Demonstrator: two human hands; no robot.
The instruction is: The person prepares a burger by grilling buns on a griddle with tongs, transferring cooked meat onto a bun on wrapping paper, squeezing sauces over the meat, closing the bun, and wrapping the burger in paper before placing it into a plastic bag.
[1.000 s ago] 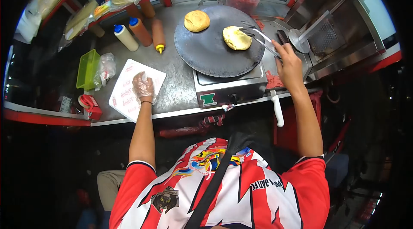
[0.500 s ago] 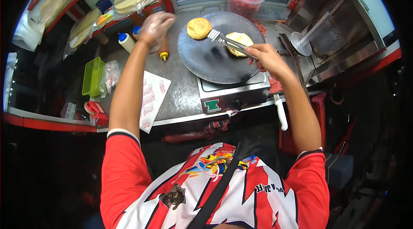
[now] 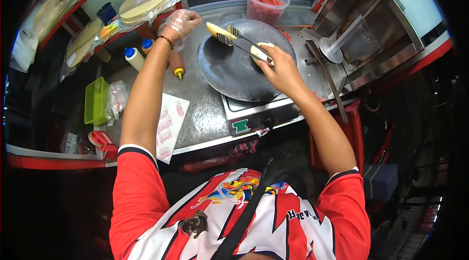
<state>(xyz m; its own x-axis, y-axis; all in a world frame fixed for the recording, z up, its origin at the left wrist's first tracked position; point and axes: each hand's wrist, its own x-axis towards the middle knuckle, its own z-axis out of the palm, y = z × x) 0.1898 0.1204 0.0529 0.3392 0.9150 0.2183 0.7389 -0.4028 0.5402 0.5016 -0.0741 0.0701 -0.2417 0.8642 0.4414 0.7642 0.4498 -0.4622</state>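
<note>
Gripping silver-and-black metal tongs (image 3: pixel 248 42) at a golden round bun (image 3: pixel 215 31)

Clamping the bare right hand (image 3: pixel 282 68) around the tongs and holding the bun tipped on edge at their striped tips, over the far left part of a wide, round, dark metal griddle (image 3: pixel 234 79). Partly covering a second round, pale-yellow bun (image 3: pixel 265 45) on the griddle's right half with hand and tongs. Hovering with the left hand (image 3: pixel 181 22), in a clear plastic glove, just left of the tipped bun; curling its fingers, with anything pinched between them impossible to tell. Facing a grey metal counter (image 3: pixel 195 123) with a blue-capped white squeeze bottle (image 3: pixel 135 59) and a yellow-tipped orange-brown squeeze bottle (image 3: pixel 176 60) left of the griddle, a clear plastic tub of red shreds (image 3: pixel 266 11) beyond it, and red-printed white paper (image 3: pixel 171 120) at the near left, partly hidden by the left forearm.
</note>
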